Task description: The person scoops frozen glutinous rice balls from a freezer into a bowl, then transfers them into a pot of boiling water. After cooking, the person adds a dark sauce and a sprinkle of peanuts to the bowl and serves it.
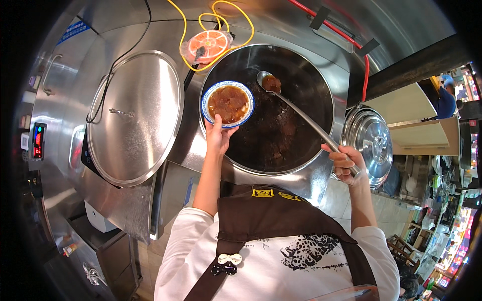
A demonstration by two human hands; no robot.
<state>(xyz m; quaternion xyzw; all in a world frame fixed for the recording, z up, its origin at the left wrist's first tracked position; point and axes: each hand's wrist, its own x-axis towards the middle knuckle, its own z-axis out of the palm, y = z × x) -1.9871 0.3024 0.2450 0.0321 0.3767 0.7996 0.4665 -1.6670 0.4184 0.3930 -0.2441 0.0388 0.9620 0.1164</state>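
My left hand (219, 136) holds a blue-and-white patterned bowl (203, 108) by its near rim, above the left part of a large round metal pot (241, 168). Thick brown food in sauce (228, 102) fills the bowl almost to its rim. In my right hand (347, 162) is the handle of a long metal ladle (307, 119), slanting across the pot. A lump of brown, jelly-like food (271, 83) lies in the ladle's head, over the far side of the pot. Dark brown liquid (276, 146) shows below, its depth hard to judge.
A large round metal lid (147, 113) lies on the left counter, a black cable across it. Behind the pot sits an orange-slice-shaped item (208, 45) in clear plastic, beside a looped yellow cable (252, 26). Stacked shiny metal lids or basins (371, 145) stand at right, below a red hose (366, 75).
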